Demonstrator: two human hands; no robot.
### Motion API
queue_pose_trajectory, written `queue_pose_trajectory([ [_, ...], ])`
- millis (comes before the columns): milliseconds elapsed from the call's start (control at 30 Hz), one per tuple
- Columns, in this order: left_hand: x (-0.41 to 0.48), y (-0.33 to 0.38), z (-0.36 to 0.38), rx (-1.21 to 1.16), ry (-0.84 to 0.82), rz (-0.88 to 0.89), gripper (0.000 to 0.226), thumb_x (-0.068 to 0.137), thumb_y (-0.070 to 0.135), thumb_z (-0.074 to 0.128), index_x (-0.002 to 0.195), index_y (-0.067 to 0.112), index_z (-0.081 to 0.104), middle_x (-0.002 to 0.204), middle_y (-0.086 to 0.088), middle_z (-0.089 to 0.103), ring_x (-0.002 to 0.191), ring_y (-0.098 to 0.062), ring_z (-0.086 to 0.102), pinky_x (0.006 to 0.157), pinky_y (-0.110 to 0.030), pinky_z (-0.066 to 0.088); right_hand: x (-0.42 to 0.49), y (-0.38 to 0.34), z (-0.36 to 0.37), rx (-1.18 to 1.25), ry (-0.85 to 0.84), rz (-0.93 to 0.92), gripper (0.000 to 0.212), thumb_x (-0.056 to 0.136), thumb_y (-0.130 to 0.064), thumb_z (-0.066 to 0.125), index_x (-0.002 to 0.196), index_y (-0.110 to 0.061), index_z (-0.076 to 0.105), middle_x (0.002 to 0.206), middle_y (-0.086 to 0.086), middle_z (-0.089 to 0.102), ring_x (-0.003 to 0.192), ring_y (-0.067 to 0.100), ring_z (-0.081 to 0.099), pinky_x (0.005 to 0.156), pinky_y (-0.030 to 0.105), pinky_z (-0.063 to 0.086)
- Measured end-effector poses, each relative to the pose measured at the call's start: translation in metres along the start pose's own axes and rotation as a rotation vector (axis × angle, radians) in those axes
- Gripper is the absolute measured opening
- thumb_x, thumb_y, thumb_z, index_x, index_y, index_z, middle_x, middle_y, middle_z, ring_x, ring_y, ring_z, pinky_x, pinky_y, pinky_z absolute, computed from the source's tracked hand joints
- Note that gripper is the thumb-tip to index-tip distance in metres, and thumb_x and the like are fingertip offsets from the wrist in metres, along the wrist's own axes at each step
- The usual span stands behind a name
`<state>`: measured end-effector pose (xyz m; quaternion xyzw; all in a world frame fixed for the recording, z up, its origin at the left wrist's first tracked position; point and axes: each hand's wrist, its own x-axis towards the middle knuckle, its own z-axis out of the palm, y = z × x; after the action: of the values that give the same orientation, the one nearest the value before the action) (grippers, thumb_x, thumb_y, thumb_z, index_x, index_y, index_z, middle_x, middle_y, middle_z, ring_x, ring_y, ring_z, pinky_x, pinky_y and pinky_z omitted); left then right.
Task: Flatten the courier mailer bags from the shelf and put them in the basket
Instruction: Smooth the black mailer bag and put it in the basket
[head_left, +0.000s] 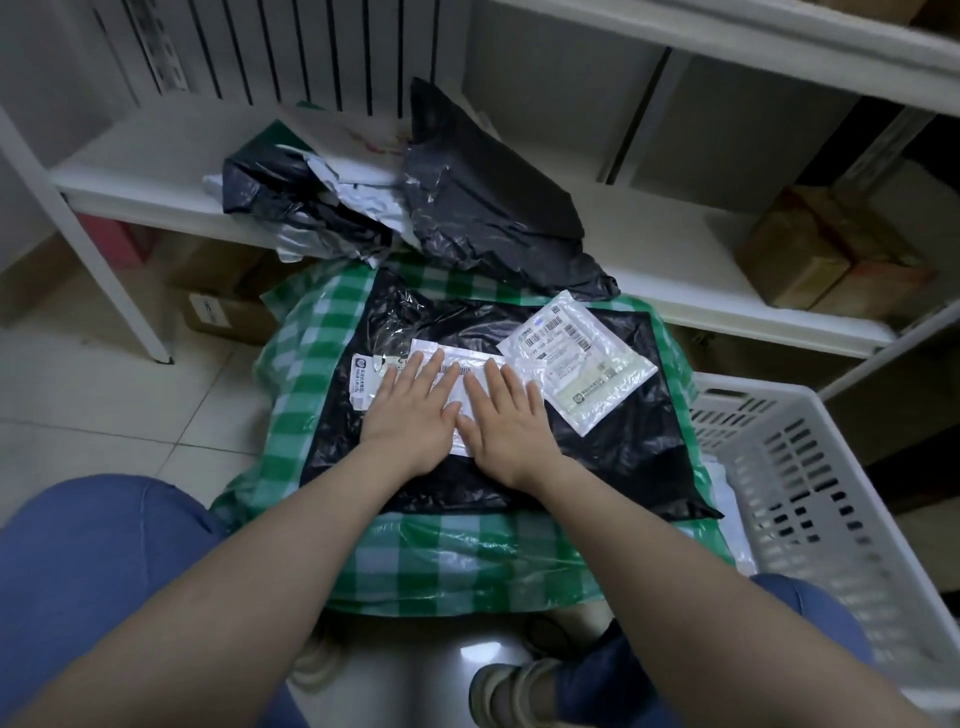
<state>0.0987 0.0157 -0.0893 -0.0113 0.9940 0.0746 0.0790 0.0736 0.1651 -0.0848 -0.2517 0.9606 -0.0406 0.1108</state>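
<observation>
The white shelf (675, 270) held a pile of crumpled mailers (322, 208), black and white, at twelve o'clock from the person. The basket (810, 467) stood at four o'clock, near the knee. On the green checked bag (311, 374) in front lay a flat black mailer (623, 441). On it were a white mailer (454, 370) in the middle and a smaller white mailer (576, 364) at two o'clock. The left hand (410, 410) and right hand (506, 421) pressed side by side on the white mailer, fingers straight and spread, gripping nothing. These bags looked light, thin, soft and slippery; I think it would be better to pinch one by an edge or corner.
</observation>
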Motion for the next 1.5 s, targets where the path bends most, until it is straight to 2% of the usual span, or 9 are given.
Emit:
queue_pose_trajectory([
  [100,0.0,0.001,-0.001,0.008,-0.017,-0.004,0.055,0.105,0.042,0.007,0.154,0.027,-0.013,0.16,0.006,-0.023,0.147,-0.016,-0.023,0.12,-0.042,-0.014,0.001,0.001,-0.005,0.055,-0.011,0.007,0.062,0.102,-0.051,0.02,0.156,-0.024,0.009,0.163,0.004,-0.005,0.15,0.022,-0.009,0.12,0.044,-0.005],
  [200,-0.001,0.001,-0.004,0.033,-0.049,-0.02,0.056,0.104,0.044,0.006,0.154,0.028,-0.014,0.16,0.005,-0.024,0.147,-0.016,-0.023,0.119,-0.044,-0.016,-0.002,0.008,-0.024,0.111,0.342,0.124,0.049,0.099,-0.042,0.04,0.139,-0.014,0.045,0.152,0.008,0.031,0.137,0.028,0.029,0.11,0.041,0.025],
  [300,0.0,0.007,-0.012,0.089,-0.034,-0.046,0.059,0.103,0.048,0.009,0.157,0.026,-0.003,0.163,0.003,-0.013,0.149,-0.018,-0.016,0.117,-0.049,-0.018,-0.009,0.022,-0.044,0.223,0.605,0.625,0.036,0.091,-0.027,0.054,0.122,-0.011,0.053,0.131,0.014,0.041,0.117,0.03,0.041,0.097,0.038,0.037],
  [433,0.005,0.029,-0.027,0.02,0.003,-0.058,0.067,0.098,0.061,0.012,0.157,0.029,0.003,0.164,0.005,-0.01,0.149,-0.021,-0.016,0.109,-0.061,-0.022,-0.014,0.039,-0.065,0.623,0.403,1.126,0.04,0.088,-0.019,0.054,0.127,-0.017,0.044,0.139,0.021,0.027,0.121,0.038,0.036,0.101,0.041,0.034],
  [567,0.001,0.045,-0.016,-0.093,-0.11,-0.077,0.068,0.094,0.07,0.011,0.153,0.043,-0.009,0.16,0.007,-0.026,0.146,-0.024,-0.028,0.106,-0.071,-0.018,-0.005,0.054,-0.059,0.999,0.398,1.006,0.043,0.085,-0.02,0.05,0.126,-0.025,0.06,0.139,0.012,0.047,0.115,0.035,0.051,0.097,0.036,0.046],
  [800,0.001,0.048,-0.008,-0.084,-0.134,-0.084,0.067,0.094,0.069,0.005,0.151,0.042,-0.017,0.158,0.005,-0.03,0.144,-0.024,-0.031,0.105,-0.068,-0.023,-0.009,0.062,-0.092,0.937,1.01,0.724,0.033,0.091,0.002,0.048,0.12,-0.01,0.058,0.134,0.001,0.041,0.112,0.016,0.052,0.086,0.009,0.029],
  [1067,-0.001,0.029,-0.032,-0.521,0.388,-0.304,0.057,0.105,0.042,0.016,0.157,0.022,0.003,0.163,0.0,0.015,0.15,-0.016,0.01,0.121,-0.045,-0.007,-0.01,0.043,-0.059,0.99,0.454,0.546,0.028,0.088,-0.008,0.056,0.114,-0.016,0.065,0.111,0.005,0.068,0.067,0.011,0.058,0.061,0.025,0.049],
  [1300,-0.005,0.01,-0.027,-0.216,0.195,-0.125,0.058,0.104,0.046,0.016,0.157,0.027,0.003,0.164,0.007,-0.004,0.15,-0.014,-0.01,0.118,-0.047,-0.015,-0.011,0.011,-0.04,0.327,0.263,0.686,0.042,0.093,-0.041,0.052,0.12,-0.009,0.057,0.13,0.013,0.048,0.124,0.032,0.041,0.097,0.04,0.039],
  [1500,0.007,0.012,-0.024,-0.036,0.119,0.032,0.054,0.105,0.043,0.013,0.156,0.032,0.0,0.163,0.011,-0.012,0.149,-0.013,-0.017,0.117,-0.05,-0.017,0.002,-0.002,-0.032,0.116,0.302,0.226,0.057,0.098,-0.045,0.037,0.147,-0.014,0.033,0.161,0.007,0.009,0.148,0.025,0.004,0.12,0.045,0.005],
])
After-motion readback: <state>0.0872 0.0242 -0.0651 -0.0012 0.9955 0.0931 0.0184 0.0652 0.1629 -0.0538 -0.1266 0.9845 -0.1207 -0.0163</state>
